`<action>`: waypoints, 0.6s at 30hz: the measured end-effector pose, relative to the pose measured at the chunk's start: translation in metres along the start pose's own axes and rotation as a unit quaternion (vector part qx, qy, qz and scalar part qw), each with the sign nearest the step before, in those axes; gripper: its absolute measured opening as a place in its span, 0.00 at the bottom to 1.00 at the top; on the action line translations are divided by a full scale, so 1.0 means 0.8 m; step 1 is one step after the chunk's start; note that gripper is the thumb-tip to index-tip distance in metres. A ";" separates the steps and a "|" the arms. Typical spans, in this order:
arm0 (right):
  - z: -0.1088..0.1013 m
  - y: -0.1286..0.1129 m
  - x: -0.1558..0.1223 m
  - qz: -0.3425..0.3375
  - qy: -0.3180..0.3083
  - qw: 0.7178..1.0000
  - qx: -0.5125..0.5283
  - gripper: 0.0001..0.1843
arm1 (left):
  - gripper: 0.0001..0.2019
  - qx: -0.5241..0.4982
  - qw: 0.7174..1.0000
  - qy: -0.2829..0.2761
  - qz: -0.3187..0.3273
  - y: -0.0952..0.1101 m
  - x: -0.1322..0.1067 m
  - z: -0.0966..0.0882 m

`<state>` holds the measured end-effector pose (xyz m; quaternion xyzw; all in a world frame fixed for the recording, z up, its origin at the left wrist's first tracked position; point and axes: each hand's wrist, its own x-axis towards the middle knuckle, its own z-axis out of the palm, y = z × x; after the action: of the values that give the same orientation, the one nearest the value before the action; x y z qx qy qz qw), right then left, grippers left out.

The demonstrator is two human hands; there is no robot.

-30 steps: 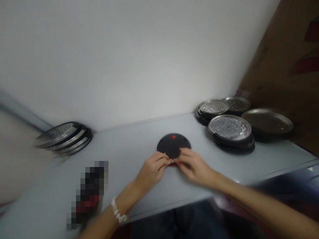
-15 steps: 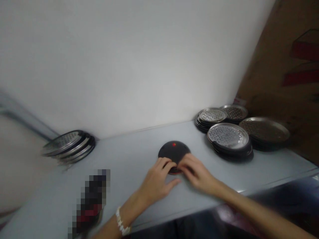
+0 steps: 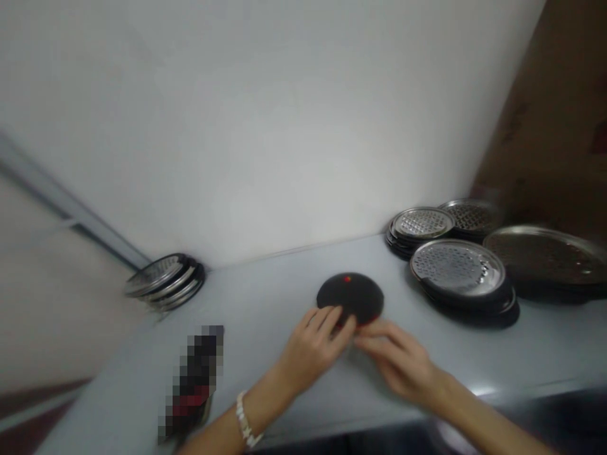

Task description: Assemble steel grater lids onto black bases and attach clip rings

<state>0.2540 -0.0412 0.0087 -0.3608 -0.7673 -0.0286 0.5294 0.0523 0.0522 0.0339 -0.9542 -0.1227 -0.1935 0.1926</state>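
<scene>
A thin black round disc [image 3: 351, 297] with a small orange-red dot near its far side lies on the grey table before me. Red shows along its near rim. My left hand [image 3: 317, 338], with a pale bracelet at the wrist, curls its fingers over the near left edge. Close beside it, my right hand [image 3: 398, 357] pinches at the near right rim with fingers pressed together. Both hands cover part of that near edge, so what lies under the fingertips is hidden.
Stacks of round metal plates with patterned faces and dark rims, such as the nearest stack [image 3: 458, 272], stand at the right. A leaning plate stack [image 3: 165, 281] is at the far left. A pixelated dark object [image 3: 192, 382] lies near left. A white wall [image 3: 284, 126] rises behind.
The view has shifted, so everything sits further right. My right hand has moved from the disc's top down to its near rim. My left fingers stay at the near edge.
</scene>
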 end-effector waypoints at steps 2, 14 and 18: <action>-0.001 -0.002 0.000 -0.022 0.001 1.000 -0.010 0.23 | 0.15 0.001 1.000 0.022 0.011 -0.004 -0.002 0.004; -0.006 -0.002 0.004 0.061 0.068 0.995 -0.034 0.18 | 0.16 -0.329 0.811 0.153 -0.460 -0.116 -0.037 -0.004; -0.002 -0.001 0.007 0.065 0.057 0.996 -0.028 0.16 | 0.13 -0.412 0.657 0.205 -0.597 -0.171 -0.077 -0.019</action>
<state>0.2540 -0.0394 0.0147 -0.4224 -0.7097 -0.0357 0.5627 -0.0497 0.1585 0.0649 -0.5932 -0.5308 -0.4887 -0.3570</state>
